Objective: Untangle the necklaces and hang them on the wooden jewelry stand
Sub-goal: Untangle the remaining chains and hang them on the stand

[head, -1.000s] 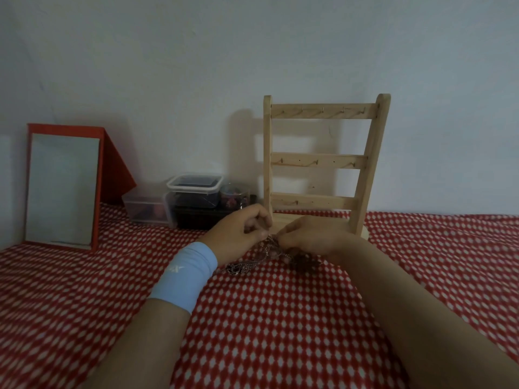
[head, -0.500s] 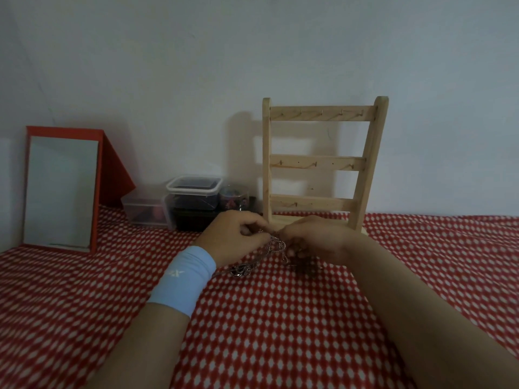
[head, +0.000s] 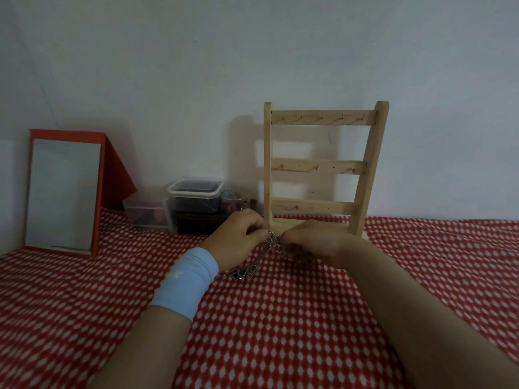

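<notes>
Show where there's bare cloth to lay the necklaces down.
Free: cloth right of the wooden stand; cloth between mirror and left forearm; near cloth between the forearms. Crowded: plastic boxes fill the back from mirror to stand; left hand, right hand and necklaces crowd its base.

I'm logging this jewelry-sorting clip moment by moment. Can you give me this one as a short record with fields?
surface: red-and-white patterned cloth
left hand: pinches the necklaces; light blue wristband on the wrist
right hand: pinches the same tangle
necklaces: silver chains bunched between both hands, one end trailing on the cloth
wooden jewelry stand: upright behind the hands, three hook rails, nothing hung
background: red-framed mirror at left; clear plastic containers between mirror and stand
</notes>
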`<state>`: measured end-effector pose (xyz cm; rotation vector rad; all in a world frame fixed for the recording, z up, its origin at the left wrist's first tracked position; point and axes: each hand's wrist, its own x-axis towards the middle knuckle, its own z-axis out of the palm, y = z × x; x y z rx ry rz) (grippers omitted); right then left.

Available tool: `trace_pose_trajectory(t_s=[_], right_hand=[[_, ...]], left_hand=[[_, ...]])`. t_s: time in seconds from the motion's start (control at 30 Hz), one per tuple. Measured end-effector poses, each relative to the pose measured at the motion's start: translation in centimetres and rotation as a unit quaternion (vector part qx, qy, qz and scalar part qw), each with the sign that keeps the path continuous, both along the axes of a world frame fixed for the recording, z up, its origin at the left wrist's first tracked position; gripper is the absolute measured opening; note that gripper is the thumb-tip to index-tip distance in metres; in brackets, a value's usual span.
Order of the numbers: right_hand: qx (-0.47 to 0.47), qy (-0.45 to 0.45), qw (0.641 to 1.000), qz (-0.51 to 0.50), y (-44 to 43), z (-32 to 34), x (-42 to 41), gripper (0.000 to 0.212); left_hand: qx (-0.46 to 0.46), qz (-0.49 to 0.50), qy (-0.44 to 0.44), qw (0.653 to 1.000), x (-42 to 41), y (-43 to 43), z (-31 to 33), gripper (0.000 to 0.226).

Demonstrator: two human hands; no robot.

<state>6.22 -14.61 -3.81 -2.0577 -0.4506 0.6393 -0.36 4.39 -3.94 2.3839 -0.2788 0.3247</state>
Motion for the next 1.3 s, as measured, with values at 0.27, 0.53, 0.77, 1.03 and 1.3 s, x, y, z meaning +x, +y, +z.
trace_pose_trajectory(t_s=[0.27, 0.53, 0.77, 1.03, 1.3], right_hand=[[-0.091, -0.099, 0.99, 0.043, 0.1, 0.8, -0.5, 0.03], [-0.019, -0.094, 0.995, 0.039, 0.1, 1.6, -1.3, 0.009], [-0.016, -0.11, 0.992, 0.063, 1.5, 1.4, -2.9, 0.005], [0.07, -0.141, 0.987, -0.009, 2.3, 0.9, -2.8, 0.011], [0.196, 0.017, 0.971, -0.136, 2.7, 0.5, -2.3, 0.02]], left_hand=[[-0.092, 0.01, 0.113, 0.989, -0.5, -0.6, 0.5, 0.032], [-0.468, -0.115, 0.175, 0.858, -0.9, -0.4, 0.5, 0.027], [-0.116, -0.021, 0.178, 0.977, -1.0, -0.2, 2.1, 0.021], [-0.222, -0.027, 0.105, 0.969, -1.3, 0.8, 2.5, 0.032], [-0.388, -0.084, 0.149, 0.906, -0.3, -0.2, 0.7, 0.036]])
